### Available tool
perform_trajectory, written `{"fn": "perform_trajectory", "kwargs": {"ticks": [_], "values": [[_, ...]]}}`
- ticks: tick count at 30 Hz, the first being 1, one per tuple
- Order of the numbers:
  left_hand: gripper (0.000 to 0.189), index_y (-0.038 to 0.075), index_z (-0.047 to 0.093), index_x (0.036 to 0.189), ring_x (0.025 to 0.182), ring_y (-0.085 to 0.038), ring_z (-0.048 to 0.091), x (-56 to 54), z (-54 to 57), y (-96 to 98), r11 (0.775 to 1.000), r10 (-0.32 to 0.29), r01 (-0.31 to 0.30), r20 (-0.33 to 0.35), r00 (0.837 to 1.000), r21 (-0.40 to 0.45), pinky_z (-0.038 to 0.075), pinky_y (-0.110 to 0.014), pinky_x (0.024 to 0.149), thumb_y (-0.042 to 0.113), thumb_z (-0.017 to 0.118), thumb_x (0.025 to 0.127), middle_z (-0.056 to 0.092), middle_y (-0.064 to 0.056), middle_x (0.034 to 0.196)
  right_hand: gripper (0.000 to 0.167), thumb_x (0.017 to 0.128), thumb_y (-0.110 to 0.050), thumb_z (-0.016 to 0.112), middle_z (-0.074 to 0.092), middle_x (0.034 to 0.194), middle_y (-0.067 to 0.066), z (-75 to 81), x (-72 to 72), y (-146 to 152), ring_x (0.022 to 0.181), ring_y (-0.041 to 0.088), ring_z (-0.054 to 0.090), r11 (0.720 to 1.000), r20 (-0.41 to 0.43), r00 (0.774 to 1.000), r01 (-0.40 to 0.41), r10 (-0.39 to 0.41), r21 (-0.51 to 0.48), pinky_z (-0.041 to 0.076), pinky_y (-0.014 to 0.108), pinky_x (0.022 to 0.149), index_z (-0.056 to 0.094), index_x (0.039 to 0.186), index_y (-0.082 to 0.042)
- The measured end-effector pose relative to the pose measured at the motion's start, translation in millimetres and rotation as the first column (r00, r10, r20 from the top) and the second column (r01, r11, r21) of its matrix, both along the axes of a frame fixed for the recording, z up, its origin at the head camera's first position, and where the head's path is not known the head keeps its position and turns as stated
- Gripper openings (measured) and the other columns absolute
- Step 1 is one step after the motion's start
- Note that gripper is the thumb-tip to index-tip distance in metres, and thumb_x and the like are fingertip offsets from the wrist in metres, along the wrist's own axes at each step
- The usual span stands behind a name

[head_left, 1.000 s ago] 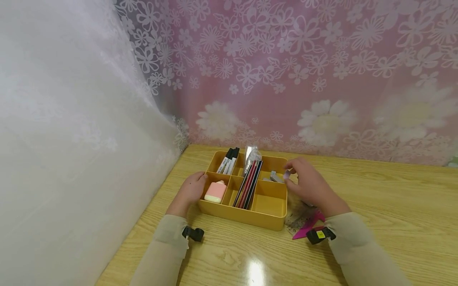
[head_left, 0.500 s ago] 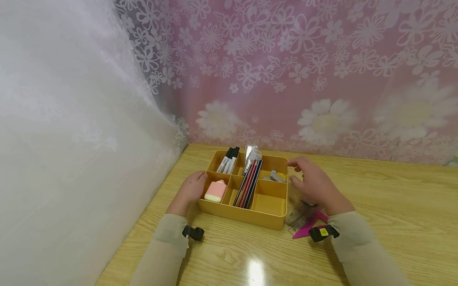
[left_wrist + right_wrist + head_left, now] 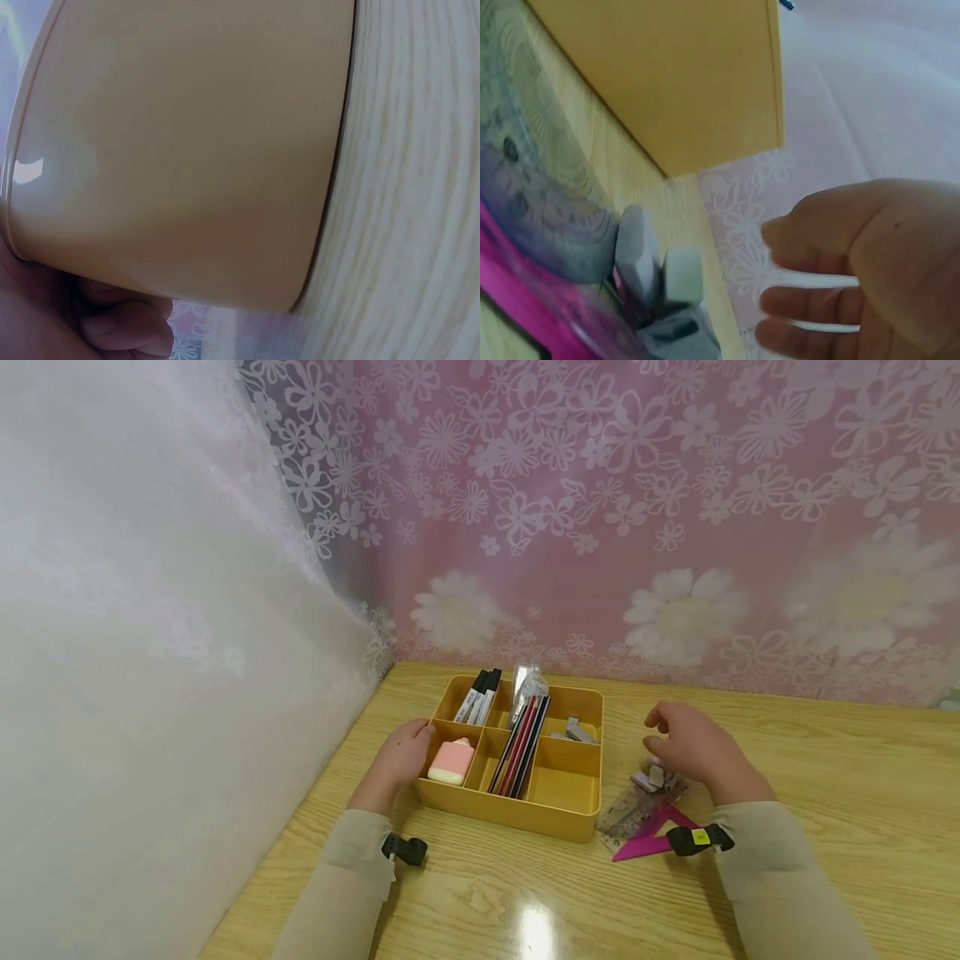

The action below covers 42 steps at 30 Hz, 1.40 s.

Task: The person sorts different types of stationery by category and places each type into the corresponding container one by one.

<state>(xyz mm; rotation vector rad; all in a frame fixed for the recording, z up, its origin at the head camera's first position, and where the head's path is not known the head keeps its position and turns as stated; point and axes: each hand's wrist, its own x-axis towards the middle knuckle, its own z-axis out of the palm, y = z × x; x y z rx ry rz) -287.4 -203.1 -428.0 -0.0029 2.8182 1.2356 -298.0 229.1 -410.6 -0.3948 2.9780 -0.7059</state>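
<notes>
Since the earlier head view, the right hand is drawn from the yellow compartment organizer toward erasers on the bench. Left wrist: the organizer's rim is gripped by the left hand. Right wrist: nothing is held by the relaxed hand; the erasers, probably light and firm, are best pinched sideways.

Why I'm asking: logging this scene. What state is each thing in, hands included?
Yellow tray: upright on the table, partly filled
Left hand: gripping the tray
Right hand: holding nothing, fingers bent
Markers: capped, leaning
Pencils: together, leaning
Pink bottle: neck pointing away, closure unclear
Clear item: propped up, details unclear
Grey blocks: loose in the tray
Pale blocks: loose, outside the tray
Magenta set square: outside the tray
Protractor: outside the tray
</notes>
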Motion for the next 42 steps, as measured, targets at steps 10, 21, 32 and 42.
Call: {"fn": "perform_trajectory", "kwargs": {"ticks": [10,21,32,42], "values": [[0.049,0.007,0.052,0.148,0.141,-0.037,0.041,-1.4,-2.2,-1.1,1.000,-0.002,0.002,-0.008,1.000,0.003,0.031,-0.056,0.115,0.033,0.034,0.111,0.050,-0.015,0.149,0.042,0.092,-0.046,0.067,0.064,0.090,0.007,-6.3,2.9,8.1,0.073,0.023,0.057,0.993,0.150,0.985,0.076,-0.090,0.094,0.047,0.039,0.061,0.061,0.102,-0.005],[0.049,0.006,0.051,0.148,0.140,-0.036,0.041,-0.2,-3.0,-1.3,1.000,0.001,-0.001,-0.008,1.000,0.007,0.031,-0.056,0.115,0.033,0.033,0.111,0.050,-0.015,0.149,0.029,0.089,-0.037,0.069,0.060,0.077,0.004,-20.4,2.7,1.9,0.064,0.020,0.059,0.995,0.191,0.979,0.059,-0.073,0.078,0.045,0.036,0.057,0.059,0.087,-0.010],[0.049,0.008,0.050,0.149,0.142,-0.036,0.040,-1.1,-1.6,-0.5,1.000,0.007,-0.007,0.001,1.000,0.005,0.030,-0.056,0.116,0.034,0.034,0.111,0.049,-0.014,0.151,0.020,0.095,-0.030,0.055,0.060,0.081,0.005,-17.7,-0.2,-1.2,0.064,0.022,0.054,0.995,0.092,0.993,0.065,-0.072,0.079,0.043,0.036,0.053,0.060,0.095,-0.010],[0.050,0.007,0.049,0.150,0.142,-0.037,0.039,-1.7,-2.7,-0.8,1.000,0.006,-0.006,-0.004,1.000,0.004,0.029,-0.056,0.116,0.033,0.033,0.111,0.048,-0.015,0.151,0.018,0.100,-0.030,0.061,0.061,0.092,0.006,-4.9,0.4,-17.7,0.077,0.024,0.056,0.999,-0.150,0.989,0.011,-0.017,-0.036,0.049,0.042,0.063,0.064,0.100,-0.012]]}}
